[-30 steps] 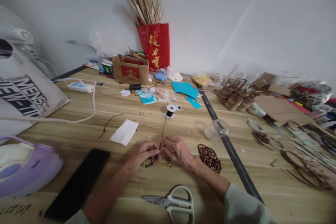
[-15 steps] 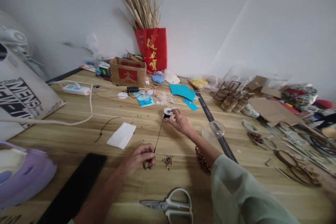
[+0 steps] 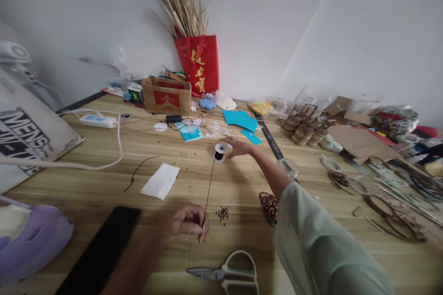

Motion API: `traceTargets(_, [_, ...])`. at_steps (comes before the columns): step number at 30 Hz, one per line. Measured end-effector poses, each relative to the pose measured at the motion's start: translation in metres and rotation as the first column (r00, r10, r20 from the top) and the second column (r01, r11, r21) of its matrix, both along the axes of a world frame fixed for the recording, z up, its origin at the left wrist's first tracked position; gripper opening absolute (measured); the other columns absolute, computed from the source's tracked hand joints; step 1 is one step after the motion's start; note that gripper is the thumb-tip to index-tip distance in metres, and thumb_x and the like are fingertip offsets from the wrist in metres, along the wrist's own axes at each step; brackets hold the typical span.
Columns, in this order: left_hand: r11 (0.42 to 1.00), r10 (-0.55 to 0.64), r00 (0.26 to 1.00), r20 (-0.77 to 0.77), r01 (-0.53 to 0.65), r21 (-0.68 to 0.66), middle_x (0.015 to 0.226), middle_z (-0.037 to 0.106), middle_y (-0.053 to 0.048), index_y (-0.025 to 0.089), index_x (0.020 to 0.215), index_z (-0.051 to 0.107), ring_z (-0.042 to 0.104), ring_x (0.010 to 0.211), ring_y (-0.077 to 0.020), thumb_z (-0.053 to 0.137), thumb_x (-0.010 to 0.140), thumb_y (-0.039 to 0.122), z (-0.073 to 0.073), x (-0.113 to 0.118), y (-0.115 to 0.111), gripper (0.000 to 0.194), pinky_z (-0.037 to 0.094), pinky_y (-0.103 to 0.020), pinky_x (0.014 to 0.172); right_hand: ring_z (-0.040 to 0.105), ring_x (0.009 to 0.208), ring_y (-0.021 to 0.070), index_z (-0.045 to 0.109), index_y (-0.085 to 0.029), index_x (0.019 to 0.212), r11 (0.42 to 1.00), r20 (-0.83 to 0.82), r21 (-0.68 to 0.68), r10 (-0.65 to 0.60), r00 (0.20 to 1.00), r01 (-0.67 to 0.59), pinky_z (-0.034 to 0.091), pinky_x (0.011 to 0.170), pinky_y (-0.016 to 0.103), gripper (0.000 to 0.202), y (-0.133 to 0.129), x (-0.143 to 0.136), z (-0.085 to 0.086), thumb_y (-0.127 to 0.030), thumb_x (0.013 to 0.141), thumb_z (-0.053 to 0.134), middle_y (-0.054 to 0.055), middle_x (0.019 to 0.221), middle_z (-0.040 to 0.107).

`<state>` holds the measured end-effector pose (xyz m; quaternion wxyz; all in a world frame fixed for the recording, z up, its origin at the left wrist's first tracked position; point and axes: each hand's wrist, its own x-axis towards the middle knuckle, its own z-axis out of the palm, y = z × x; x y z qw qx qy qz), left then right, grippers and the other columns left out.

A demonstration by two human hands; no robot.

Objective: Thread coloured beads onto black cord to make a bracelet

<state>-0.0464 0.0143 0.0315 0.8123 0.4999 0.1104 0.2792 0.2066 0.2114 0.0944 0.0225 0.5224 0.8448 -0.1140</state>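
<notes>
Between the closed fingers of my left hand, at the front middle of the table, is a thin black cord. It runs straight from these fingers up to a white spool wound with black cord, standing upright farther back. My right hand is at the spool's right side, fingers stretched out and apart; whether a fingertip touches the rim I cannot tell. A small heap of mixed-colour beads lies right of my left hand. The beaded ring seen there earlier is hidden or blurred now.
Scissors lie at the front edge. A black phone-like slab and a purple iron-like appliance are at left, near a white paper. Bead strings lie under my right forearm. Small woven baskets stand at right.
My right hand has loosened from the spool and its fingers have straightened beside it. My left hand has come slightly nearer with the cord, and the beaded ring has gone from sight.
</notes>
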Motion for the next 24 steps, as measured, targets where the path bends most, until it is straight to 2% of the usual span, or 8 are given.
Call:
traceTargets(3, [0.997,-0.074,0.995,0.061,0.073,0.013,0.062,0.063,-0.005,0.012,0.065,0.058,0.060,0.062,-0.0162,0.075,0.071,0.037,0.002,0.002,-0.002,0.031,0.044,-0.028,0.062,0.046,0.128,0.0282,0.030,-0.021,0.145,0.999,0.014,-0.002,-0.033,0.999,0.033,0.038,0.103,0.035,0.092,-0.001,0.011,0.006,-0.054,0.070,0.072,0.012,0.145,0.041])
traceTargets(7, [0.993,-0.118,0.992,0.054,0.117,0.028,0.062,0.062,-0.006,0.013,0.063,0.058,0.060,0.060,-0.0164,0.075,0.071,0.040,0.004,0.005,-0.006,0.033,0.045,-0.029,0.061,0.052,0.121,0.0306,0.033,-0.023,0.142,0.994,0.030,0.030,-0.109,0.994,0.108,0.040,0.099,0.039,0.076,-0.013,-0.007,0.000,-0.066,0.082,0.051,0.015,0.138,0.048])
traceTargets(11, [0.987,-0.159,0.987,-0.022,0.160,0.030,0.061,0.062,-0.007,0.015,0.062,0.059,0.061,0.064,-0.0192,0.074,0.071,0.043,0.005,0.005,-0.009,0.033,0.047,-0.033,0.064,0.055,0.115,0.0364,0.042,-0.017,0.134,0.986,0.059,0.076,-0.151,0.987,0.146,0.040,0.096,0.048,0.067,-0.020,-0.032,-0.006,-0.062,0.085,0.050,0.020,0.124,0.056])
traceTargets(14, [0.981,-0.191,0.979,-0.068,0.194,0.032,0.060,0.062,-0.008,0.017,0.060,0.060,0.061,0.064,-0.0206,0.075,0.068,0.046,0.005,0.004,-0.012,0.034,0.048,-0.034,0.064,0.055,0.116,0.0316,0.051,-0.021,0.127,0.995,0.075,0.048,-0.086,0.993,0.082,0.041,0.096,0.041,0.053,-0.012,-0.033,0.000,-0.047,0.082,0.063,0.014,0.125,0.057])
traceTargets(17, [0.978,-0.205,0.977,-0.054,0.206,0.016,0.056,0.061,-0.007,0.018,0.056,0.058,0.059,0.057,-0.0195,0.076,0.064,0.050,0.006,0.003,-0.013,0.038,0.049,-0.034,0.061,0.049,0.124,0.0261,0.047,-0.031,0.133,1.000,0.081,0.006,0.025,0.996,-0.026,0.041,0.099,0.032,0.071,-0.001,-0.023,0.011,-0.030,0.069,0.077,0.005,0.139,0.046])
traceTargets(20, [0.981,-0.192,0.980,-0.047,0.193,0.018,0.053,0.060,-0.007,0.018,0.052,0.057,0.059,0.055,-0.0192,0.076,0.062,0.052,0.009,0.002,-0.013,0.040,0.049,-0.034,0.059,0.045,0.127,0.0296,0.039,-0.028,0.139,0.999,0.103,0.037,-0.006,0.995,0.002,0.042,0.099,0.036,0.078,0.002,-0.017,0.015,-0.041,0.071,0.076,0.009,0.144,0.039])
traceTargets(22, [0.982,-0.184,0.981,-0.067,0.186,0.021,0.053,0.060,-0.008,0.019,0.051,0.058,0.059,0.055,-0.0199,0.076,0.061,0.053,0.011,0.001,-0.013,0.040,0.049,-0.035,0.059,0.049,0.122,0.0325,0.040,-0.022,0.137,0.995,0.114,0.071,-0.074,0.991,0.066,0.042,0.097,0.041,0.067,-0.001,-0.019,0.011,-0.049,0.081,0.064,0.015,0.138,0.044])
traceTargets(24, [0.979,-0.200,0.975,-0.099,0.202,0.017,0.052,0.062,-0.009,0.019,0.049,0.061,0.060,0.055,-0.0211,0.077,0.058,0.056,0.012,0.000,-0.013,0.041,0.050,-0.037,0.060,0.053,0.117,0.0351,0.044,-0.016,0.133,0.986,0.121,0.100,-0.144,0.982,0.132,0.043,0.094,0.046,0.057,-0.005,-0.025,0.004,-0.049,0.088,0.053,0.021,0.130,0.050])
